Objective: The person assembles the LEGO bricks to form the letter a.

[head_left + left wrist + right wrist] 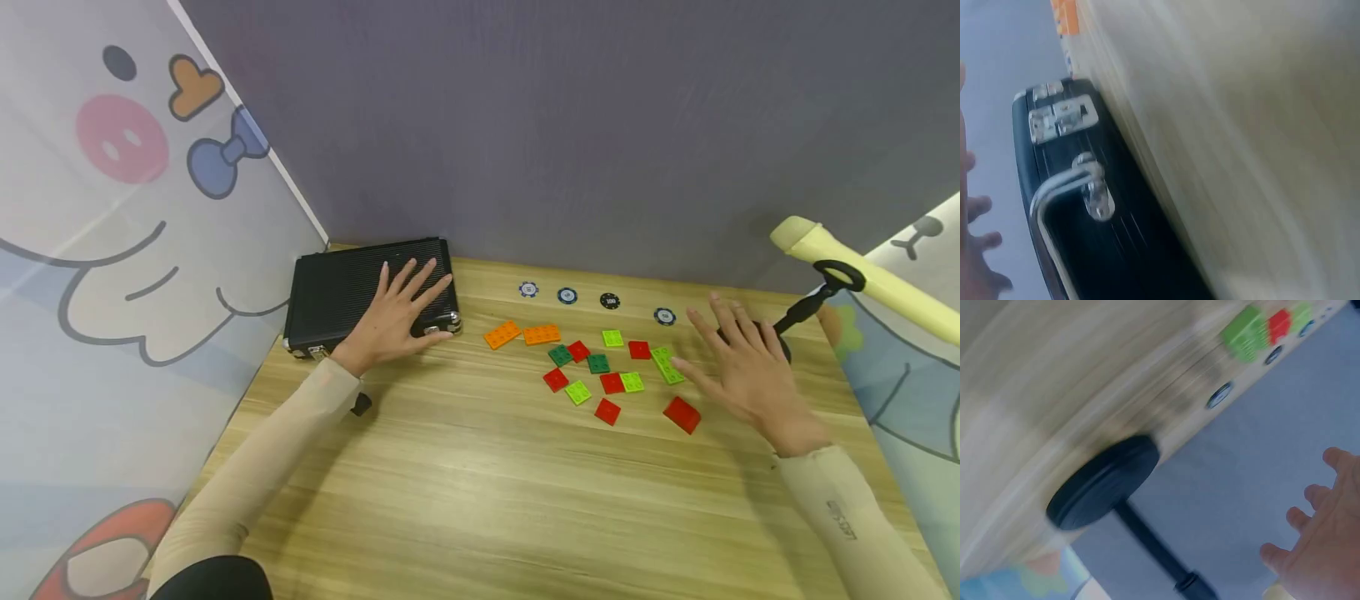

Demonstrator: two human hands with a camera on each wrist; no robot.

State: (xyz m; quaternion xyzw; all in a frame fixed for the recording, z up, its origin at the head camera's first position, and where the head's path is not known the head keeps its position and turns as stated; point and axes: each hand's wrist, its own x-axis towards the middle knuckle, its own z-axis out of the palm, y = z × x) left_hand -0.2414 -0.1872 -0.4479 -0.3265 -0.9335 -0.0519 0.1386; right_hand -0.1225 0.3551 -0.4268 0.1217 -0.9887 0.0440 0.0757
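Over a black ribbed carrying case at the back left, my left hand is spread with straight fingers and holds nothing. The left wrist view shows the case's silver latch and folding handle, with a gap between fingers and lid. My right hand is also spread, holding nothing, above the table near the round black base of a stand. Just left of it lie a long lime brick and a thicker red brick.
Several small red, lime and dark green bricks lie mid-table, with two orange bricks nearby. Poker chips form a row behind them. A pale yellow microphone sits in the stand's clip. A grey wall closes the back.
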